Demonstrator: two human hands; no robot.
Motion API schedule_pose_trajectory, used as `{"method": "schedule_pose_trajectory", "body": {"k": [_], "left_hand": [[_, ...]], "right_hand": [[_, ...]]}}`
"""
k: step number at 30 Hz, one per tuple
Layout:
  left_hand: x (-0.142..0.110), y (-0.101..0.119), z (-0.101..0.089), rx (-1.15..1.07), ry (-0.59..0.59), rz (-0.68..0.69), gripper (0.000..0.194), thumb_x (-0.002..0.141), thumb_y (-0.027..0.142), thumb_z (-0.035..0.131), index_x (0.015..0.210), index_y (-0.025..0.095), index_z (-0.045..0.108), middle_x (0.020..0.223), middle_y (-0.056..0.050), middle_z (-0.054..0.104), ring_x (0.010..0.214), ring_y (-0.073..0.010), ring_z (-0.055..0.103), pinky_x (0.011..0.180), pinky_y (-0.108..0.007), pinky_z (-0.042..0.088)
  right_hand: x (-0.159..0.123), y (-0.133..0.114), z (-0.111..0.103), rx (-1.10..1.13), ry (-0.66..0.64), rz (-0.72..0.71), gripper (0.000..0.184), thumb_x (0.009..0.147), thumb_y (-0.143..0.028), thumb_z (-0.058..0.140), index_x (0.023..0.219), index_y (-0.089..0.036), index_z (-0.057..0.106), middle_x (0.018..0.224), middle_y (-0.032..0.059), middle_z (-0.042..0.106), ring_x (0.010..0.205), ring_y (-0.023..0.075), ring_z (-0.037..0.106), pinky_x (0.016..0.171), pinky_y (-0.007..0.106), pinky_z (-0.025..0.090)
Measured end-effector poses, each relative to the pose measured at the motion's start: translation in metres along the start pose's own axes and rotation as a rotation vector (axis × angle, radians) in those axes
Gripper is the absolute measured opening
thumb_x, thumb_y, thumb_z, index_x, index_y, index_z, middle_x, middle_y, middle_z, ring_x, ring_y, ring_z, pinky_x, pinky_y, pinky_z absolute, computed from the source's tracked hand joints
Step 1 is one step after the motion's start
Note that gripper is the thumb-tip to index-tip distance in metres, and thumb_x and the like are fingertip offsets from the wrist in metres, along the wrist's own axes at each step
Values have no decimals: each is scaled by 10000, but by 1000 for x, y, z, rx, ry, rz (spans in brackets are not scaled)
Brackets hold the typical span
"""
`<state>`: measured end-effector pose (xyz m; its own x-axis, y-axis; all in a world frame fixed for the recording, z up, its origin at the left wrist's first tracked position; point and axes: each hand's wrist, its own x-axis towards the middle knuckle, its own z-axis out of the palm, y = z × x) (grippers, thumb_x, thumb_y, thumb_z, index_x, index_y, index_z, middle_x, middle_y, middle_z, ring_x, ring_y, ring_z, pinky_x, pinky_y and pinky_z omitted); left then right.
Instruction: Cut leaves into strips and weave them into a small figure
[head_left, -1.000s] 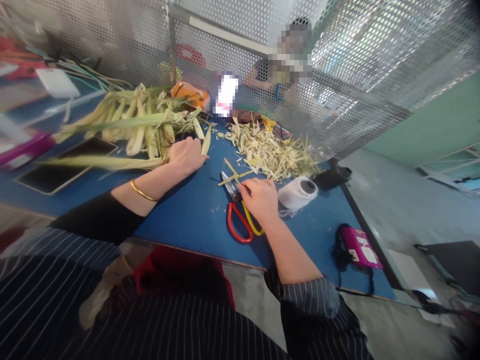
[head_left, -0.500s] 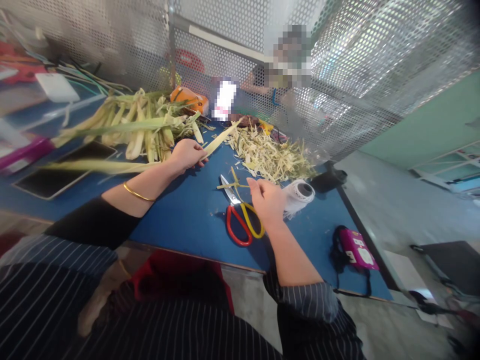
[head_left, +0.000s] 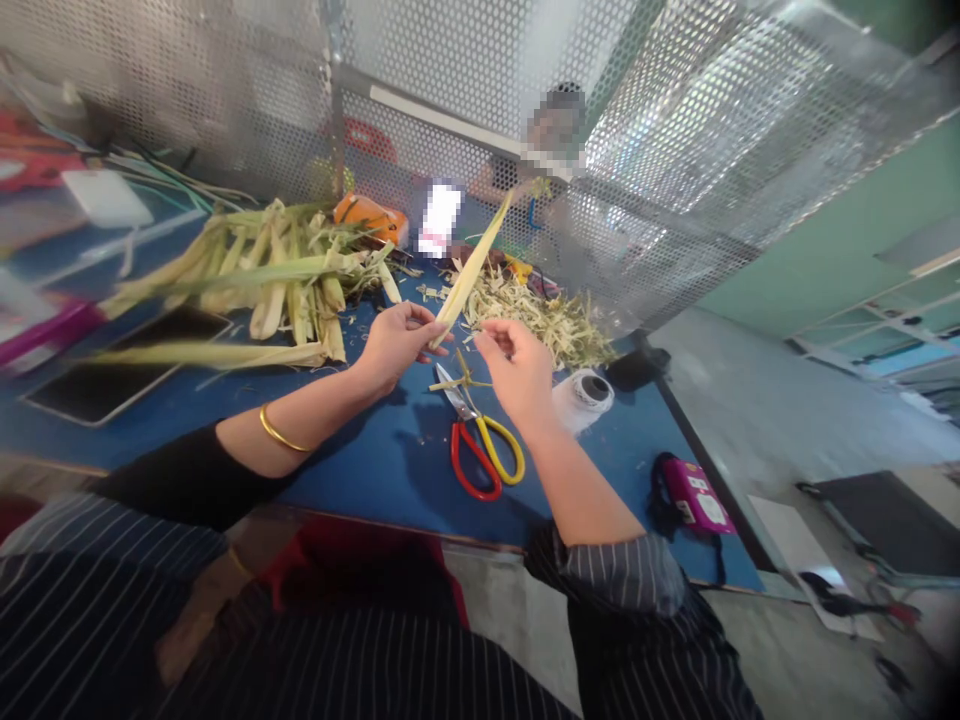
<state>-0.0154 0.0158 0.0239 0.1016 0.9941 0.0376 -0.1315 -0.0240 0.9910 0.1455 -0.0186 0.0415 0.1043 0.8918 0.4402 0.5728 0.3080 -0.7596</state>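
My left hand [head_left: 405, 345] pinches the lower end of a long pale yellow-green leaf strip [head_left: 476, 262], whose tip points up and away. Just right of it is my right hand [head_left: 519, 365], thumb and fingertips drawn together; whether anything small is between them I cannot make out. Under the hands lie scissors [head_left: 474, 435] with one red and one yellow handle, blades slightly apart. A small cross of narrow leaf strips [head_left: 466, 378] rests across the blades. A white thread spool [head_left: 583, 398] stands beside my right wrist.
Leaf stalks [head_left: 277, 265] are heaped on the left of the blue table [head_left: 360, 460], near a dark tablet [head_left: 127, 365]. Shredded leaf [head_left: 555, 318] is piled at the back. A black roll [head_left: 637, 370] and a magenta box [head_left: 697, 497] sit right. Behind a perforated screen [head_left: 450, 90] is another person.
My left hand has moved right and raised the leaf strip to a steeper angle. My right hand has shifted slightly up and left, off the small cross of strips.
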Motion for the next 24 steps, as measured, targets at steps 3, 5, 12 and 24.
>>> {"method": "schedule_pose_trajectory", "body": {"k": [3,5,12,24], "left_hand": [[-5,2,2,32,-16,29,221,768,278,693,791,168,502,725,-43,702,592,-133,678,491,-197,454],[-5,0,2,47,-32,30,215,767,285,689,785,171,508,722,-38,700,602,-139,682,501,-201,457],[0,-14,1,162,-45,58,195,736,318,692,746,175,560,648,-8,635,581,-123,619,507,-219,464],[5,-1,-7,62,38,139,203,702,338,694,774,149,686,750,-13,671,662,-108,564,639,-217,451]], "right_hand": [[19,-6,22,328,-106,187,296,733,-417,657,894,-169,635,848,48,702,760,160,644,745,308,500],[25,-4,34,441,-91,251,246,728,-379,641,857,-170,635,821,34,693,727,143,628,716,289,502],[18,14,42,535,4,247,145,711,-324,624,753,-186,617,664,-26,583,613,108,534,658,260,480],[7,18,45,435,-344,144,219,741,-404,625,753,-186,645,681,-23,614,661,131,550,669,272,477]]}}
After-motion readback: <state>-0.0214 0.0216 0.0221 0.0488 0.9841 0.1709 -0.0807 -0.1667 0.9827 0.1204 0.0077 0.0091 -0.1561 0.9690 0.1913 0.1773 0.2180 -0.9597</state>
